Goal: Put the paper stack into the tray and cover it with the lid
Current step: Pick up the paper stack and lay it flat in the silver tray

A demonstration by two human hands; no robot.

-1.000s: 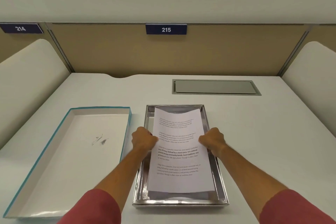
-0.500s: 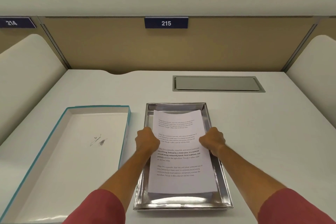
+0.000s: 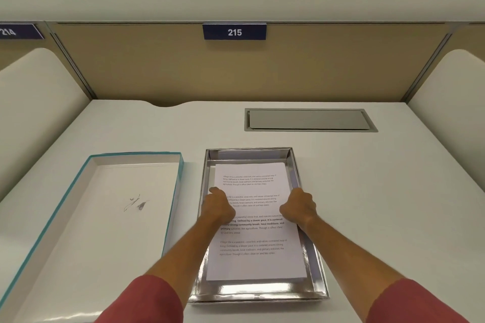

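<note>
from my seat i could not see the fingertips of the left hand (image 3: 217, 206) or the right hand (image 3: 299, 208); both curled down at the edges of the paper stack (image 3: 254, 257), so i could not tell whether they gripped it or only rested there. the hands hid parts of the middle paragraphs, and the small print was too fine to read in full. the paper hid most of the tray (image 3: 319, 286) floor. the lid (image 3: 105, 217) ran off the bottom left edge. the smudge inside it was too faint to identify. the sign (image 3: 15, 32) at left was cut by the edge.
</note>
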